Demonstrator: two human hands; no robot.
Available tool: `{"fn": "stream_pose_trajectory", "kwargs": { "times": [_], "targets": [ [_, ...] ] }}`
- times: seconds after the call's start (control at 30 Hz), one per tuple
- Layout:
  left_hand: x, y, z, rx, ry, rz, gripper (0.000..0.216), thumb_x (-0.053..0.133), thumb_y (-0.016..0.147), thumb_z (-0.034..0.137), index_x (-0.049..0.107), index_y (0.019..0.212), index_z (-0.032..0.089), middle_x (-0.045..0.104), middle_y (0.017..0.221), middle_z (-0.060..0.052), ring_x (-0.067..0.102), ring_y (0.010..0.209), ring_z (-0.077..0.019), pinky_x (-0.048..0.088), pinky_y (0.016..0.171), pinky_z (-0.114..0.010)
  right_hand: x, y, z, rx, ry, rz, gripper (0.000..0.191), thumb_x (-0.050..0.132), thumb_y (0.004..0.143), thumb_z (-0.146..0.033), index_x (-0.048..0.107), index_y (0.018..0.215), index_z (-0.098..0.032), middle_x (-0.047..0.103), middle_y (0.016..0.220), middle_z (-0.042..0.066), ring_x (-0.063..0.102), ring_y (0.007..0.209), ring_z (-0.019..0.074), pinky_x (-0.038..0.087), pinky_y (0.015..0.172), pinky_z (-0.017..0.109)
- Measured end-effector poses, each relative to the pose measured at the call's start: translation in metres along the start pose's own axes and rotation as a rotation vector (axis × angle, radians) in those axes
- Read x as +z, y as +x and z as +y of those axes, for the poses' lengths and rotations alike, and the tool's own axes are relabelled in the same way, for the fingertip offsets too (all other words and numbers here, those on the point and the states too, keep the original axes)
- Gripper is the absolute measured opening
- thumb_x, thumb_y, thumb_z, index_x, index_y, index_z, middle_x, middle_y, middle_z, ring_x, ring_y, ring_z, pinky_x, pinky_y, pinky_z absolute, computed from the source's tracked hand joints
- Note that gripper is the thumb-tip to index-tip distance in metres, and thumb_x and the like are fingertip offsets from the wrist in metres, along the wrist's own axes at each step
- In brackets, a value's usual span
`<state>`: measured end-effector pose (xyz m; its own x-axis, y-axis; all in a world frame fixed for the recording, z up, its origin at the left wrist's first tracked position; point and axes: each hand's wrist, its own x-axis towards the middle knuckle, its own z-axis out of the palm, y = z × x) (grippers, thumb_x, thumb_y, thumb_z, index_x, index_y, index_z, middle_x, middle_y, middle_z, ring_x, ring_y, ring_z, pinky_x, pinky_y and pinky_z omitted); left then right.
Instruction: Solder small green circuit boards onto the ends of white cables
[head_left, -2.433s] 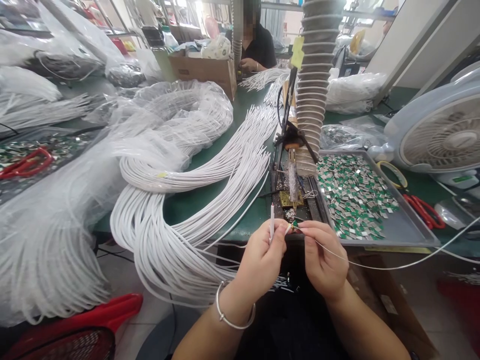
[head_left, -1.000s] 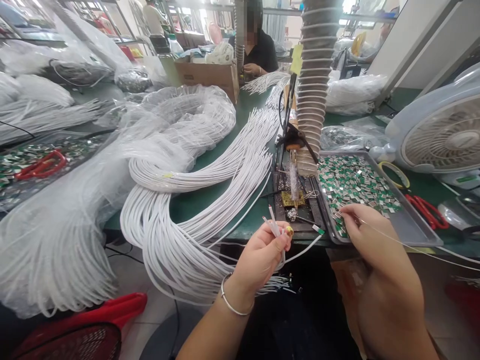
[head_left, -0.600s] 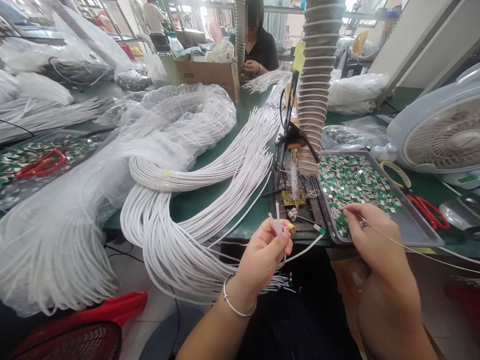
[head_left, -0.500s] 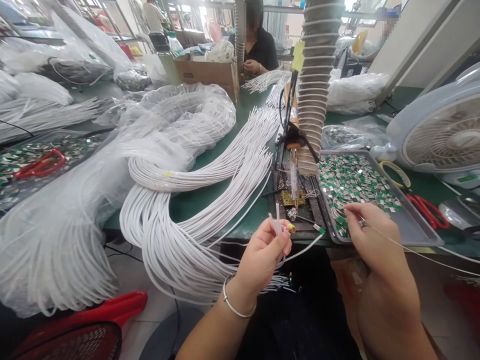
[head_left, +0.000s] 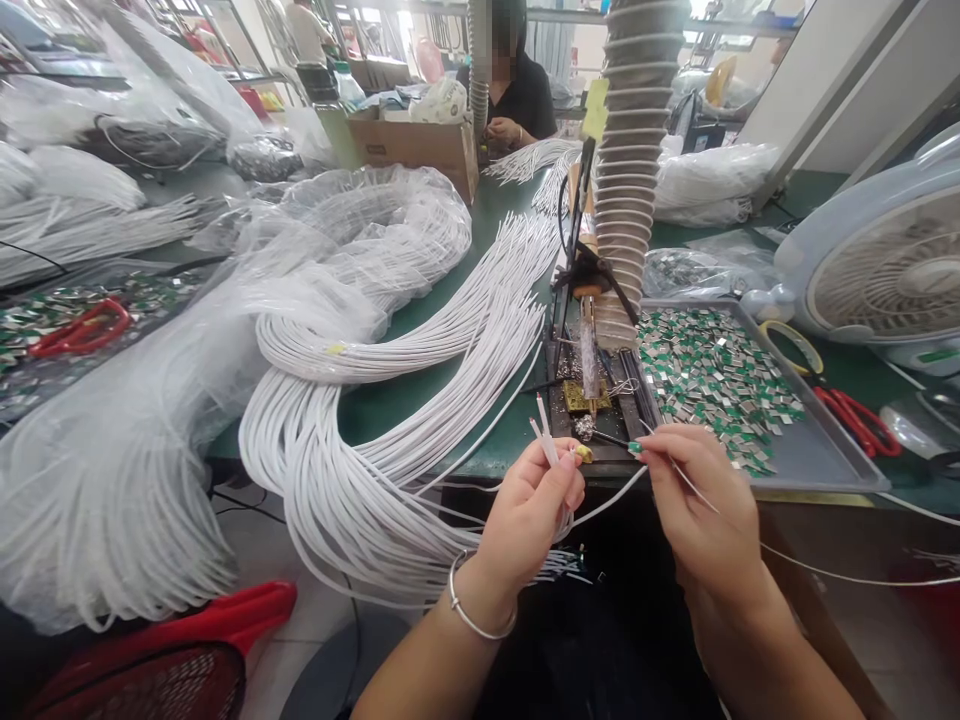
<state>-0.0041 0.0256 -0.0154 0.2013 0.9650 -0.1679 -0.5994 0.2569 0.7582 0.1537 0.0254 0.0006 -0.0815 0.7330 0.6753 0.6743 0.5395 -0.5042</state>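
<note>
My left hand [head_left: 529, 500] is closed around a few white cables [head_left: 545, 432], whose stripped ends point up. A yellow tip shows beside its fingers. My right hand [head_left: 705, 505] pinches a thin solder wire [head_left: 825, 572] that trails off to the right. Its fingertips are at a small green connector board [head_left: 634, 448] at the end of a dark rod; whether they grip the board I cannot tell. One white cable [head_left: 611, 497] curves from my left hand towards that board. Just beyond my hands, a soldering iron [head_left: 589, 350] stands tip down in a stand.
A grey tray [head_left: 832, 465] holds many small connector boards. Red-handled scissors [head_left: 859, 420], a tape roll [head_left: 791, 345] and a fan [head_left: 915, 260] are at right. A ribbed hose [head_left: 634, 150] hangs centrally. Cable bundles [head_left: 337, 440] spread leftwards. Across the bench sits a person [head_left: 525, 100].
My right hand has moved left from the tray's edge to the green connector board, with the solder wire still in its fingers. The cables in my left hand have shifted slightly.
</note>
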Motion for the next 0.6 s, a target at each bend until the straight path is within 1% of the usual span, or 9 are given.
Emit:
{"fn": "stream_pose_trajectory", "kwargs": {
  "times": [0.13,0.23,0.33,0.43,0.5,0.6],
  "targets": [
    [0.003,-0.001,0.001,-0.004,0.015,0.017,0.027,0.07,0.074,0.035,0.06,0.086,0.014,0.045,0.055,0.006,0.036,0.049,-0.0059,0.028,0.05,-0.022,0.011,-0.005,-0.008,0.035,0.09,0.006,0.022,0.052,0.084,-0.007,0.06,0.099,-0.023,0.062,0.093,0.004,0.062,0.085,0.015,0.055,0.073,0.029],
    [0.004,-0.001,0.002,0.002,0.057,0.003,0.025,0.069,0.075,0.035,0.059,0.086,0.014,0.043,0.056,0.006,0.035,0.05,-0.0056,0.028,0.05,-0.021,0.015,-0.006,-0.012,0.091,0.128,-0.006,0.021,0.053,0.084,-0.008,0.059,0.098,-0.022,0.062,0.092,0.004,0.063,0.082,0.0142,0.056,0.07,0.028],
    [0.005,-0.002,0.003,0.02,0.103,0.002,0.023,0.069,0.075,0.034,0.059,0.084,0.015,0.052,0.07,0.002,0.036,0.053,-0.0048,0.03,0.052,-0.021,0.016,-0.007,-0.016,0.149,0.139,-0.036,0.016,0.054,0.084,-0.011,0.059,0.095,-0.022,0.063,0.089,0.002,0.063,0.075,0.0128,0.056,0.066,0.026],
    [0.006,-0.004,0.004,0.052,0.165,0.011,0.022,0.07,0.074,0.034,0.058,0.079,0.016,0.057,0.087,-0.002,0.039,0.057,-0.0057,0.034,0.054,-0.021,0.016,-0.006,-0.018,0.168,0.127,-0.04,0.013,0.055,0.084,-0.013,0.059,0.092,-0.022,0.063,0.087,0.002,0.063,0.071,0.0126,0.055,0.062,0.026],
    [0.006,-0.005,0.004,0.067,0.203,0.016,0.022,0.069,0.075,0.035,0.057,0.076,0.017,0.058,0.091,-0.004,0.042,0.06,-0.0071,0.035,0.056,-0.022,0.016,-0.007,-0.019,0.167,0.125,-0.039,0.013,0.055,0.084,-0.013,0.059,0.092,-0.022,0.063,0.087,0.002,0.063,0.069,0.0125,0.054,0.061,0.026],
    [0.004,-0.006,0.003,0.084,0.262,0.015,0.022,0.067,0.076,0.036,0.056,0.076,0.017,0.058,0.092,-0.004,0.045,0.062,-0.0086,0.037,0.057,-0.022,0.017,-0.007,-0.02,0.163,0.13,-0.041,0.013,0.054,0.084,-0.013,0.059,0.092,-0.022,0.063,0.086,0.003,0.062,0.068,0.0125,0.054,0.061,0.026]
  ]
}}
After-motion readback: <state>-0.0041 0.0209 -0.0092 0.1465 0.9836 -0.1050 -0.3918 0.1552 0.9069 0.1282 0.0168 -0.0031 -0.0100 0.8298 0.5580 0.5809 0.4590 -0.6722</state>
